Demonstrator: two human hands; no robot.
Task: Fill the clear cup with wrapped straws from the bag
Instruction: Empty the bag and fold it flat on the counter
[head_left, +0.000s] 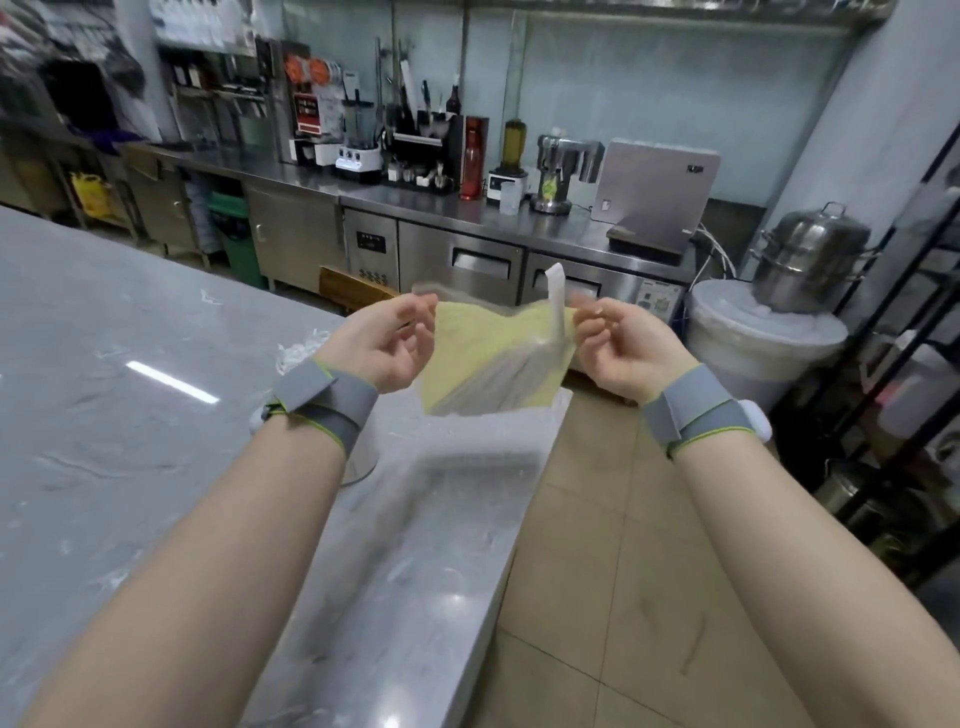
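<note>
Hands were held up side by side above the far corner of the bench, with a clear plastic bag stretched between them. The bag's upper left edge was pinched by the fingers of the left hand, and its upper right edge by the fingers of the right hand; the remaining fingers of both were loosely curled. The bag was kept clear of the bench, and pale yellow and whitish contents could be seen through it, too blurred for single straws to be told apart. A white strip stood up from the bag just beside the right hand. The clear cup was set on the bench and mostly hidden behind the left wrist, so whether anything was in it could not be told. Grey bands were worn on both wrists. Some crumpled clear plastic lay on the bench near the left hand.
</note>
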